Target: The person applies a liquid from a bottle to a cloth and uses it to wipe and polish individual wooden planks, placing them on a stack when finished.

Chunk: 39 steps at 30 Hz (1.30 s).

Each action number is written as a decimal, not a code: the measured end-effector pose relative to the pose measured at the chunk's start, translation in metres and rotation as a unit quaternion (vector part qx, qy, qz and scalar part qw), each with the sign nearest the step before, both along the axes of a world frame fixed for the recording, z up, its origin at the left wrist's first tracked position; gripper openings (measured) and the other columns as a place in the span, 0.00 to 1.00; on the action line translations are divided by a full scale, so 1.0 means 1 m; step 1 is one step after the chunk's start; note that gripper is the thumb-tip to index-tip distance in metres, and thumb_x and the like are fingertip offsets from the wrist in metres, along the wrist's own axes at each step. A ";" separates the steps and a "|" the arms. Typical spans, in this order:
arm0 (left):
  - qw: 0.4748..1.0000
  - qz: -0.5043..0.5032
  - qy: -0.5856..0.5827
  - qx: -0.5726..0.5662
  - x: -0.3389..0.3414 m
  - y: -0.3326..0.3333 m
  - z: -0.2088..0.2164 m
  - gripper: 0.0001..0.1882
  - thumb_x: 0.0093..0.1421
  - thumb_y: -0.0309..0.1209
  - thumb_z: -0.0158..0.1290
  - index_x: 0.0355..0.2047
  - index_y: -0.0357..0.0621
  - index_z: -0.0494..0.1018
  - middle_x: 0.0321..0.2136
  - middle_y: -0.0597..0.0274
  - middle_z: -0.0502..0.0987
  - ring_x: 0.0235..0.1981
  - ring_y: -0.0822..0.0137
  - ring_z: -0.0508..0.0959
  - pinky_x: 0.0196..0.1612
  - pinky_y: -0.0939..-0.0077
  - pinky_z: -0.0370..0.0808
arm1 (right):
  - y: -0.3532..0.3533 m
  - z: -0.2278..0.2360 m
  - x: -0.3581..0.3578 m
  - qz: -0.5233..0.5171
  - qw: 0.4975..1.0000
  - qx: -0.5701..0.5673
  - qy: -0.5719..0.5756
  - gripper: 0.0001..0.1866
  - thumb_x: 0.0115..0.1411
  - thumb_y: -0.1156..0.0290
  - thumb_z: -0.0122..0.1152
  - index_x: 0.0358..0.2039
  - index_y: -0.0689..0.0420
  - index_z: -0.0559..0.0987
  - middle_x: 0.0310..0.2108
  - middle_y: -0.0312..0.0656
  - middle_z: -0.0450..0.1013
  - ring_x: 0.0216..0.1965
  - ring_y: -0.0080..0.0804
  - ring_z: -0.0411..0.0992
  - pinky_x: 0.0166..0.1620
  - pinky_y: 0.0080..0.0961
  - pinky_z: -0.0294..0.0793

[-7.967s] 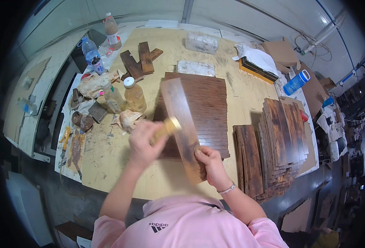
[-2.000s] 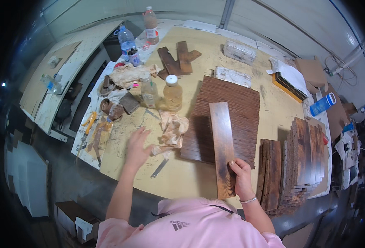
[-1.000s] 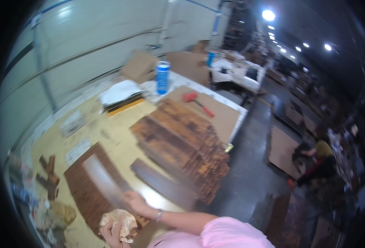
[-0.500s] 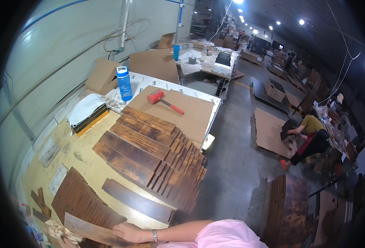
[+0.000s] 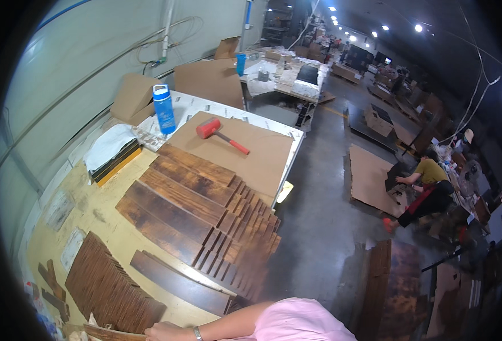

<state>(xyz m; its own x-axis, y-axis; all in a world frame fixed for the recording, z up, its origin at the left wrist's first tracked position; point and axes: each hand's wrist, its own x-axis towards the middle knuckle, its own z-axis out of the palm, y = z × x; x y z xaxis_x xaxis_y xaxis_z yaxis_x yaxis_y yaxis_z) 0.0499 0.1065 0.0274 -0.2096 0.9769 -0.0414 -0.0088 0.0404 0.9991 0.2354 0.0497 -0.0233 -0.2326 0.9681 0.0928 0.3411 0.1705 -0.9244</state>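
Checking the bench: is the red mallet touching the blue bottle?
Apart. The head view shows the red mallet lying on brown cardboard, with bare table between it and the blue bottle.

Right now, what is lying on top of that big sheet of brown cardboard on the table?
A red-headed mallet lies on the cardboard sheet, and the far ends of the stacked dark wood planks overlap its near edge. What lies beneath the sheet is covered.

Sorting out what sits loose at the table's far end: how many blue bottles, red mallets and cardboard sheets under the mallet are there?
Blue bottle: 1
Red mallet: 1
Cardboard sheet under the mallet: 1
Total: 3
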 end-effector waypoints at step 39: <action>0.936 -0.014 -0.331 0.118 -0.081 0.021 -0.052 0.14 0.62 0.20 0.53 0.48 0.41 0.72 0.41 0.70 0.75 0.37 0.77 0.74 0.38 0.78 0.75 | -0.025 0.057 -0.091 -0.108 0.988 -0.019 -0.108 0.18 0.68 0.66 0.48 0.43 0.69 0.78 0.36 0.59 0.76 0.37 0.54 0.73 0.43 0.39 0.72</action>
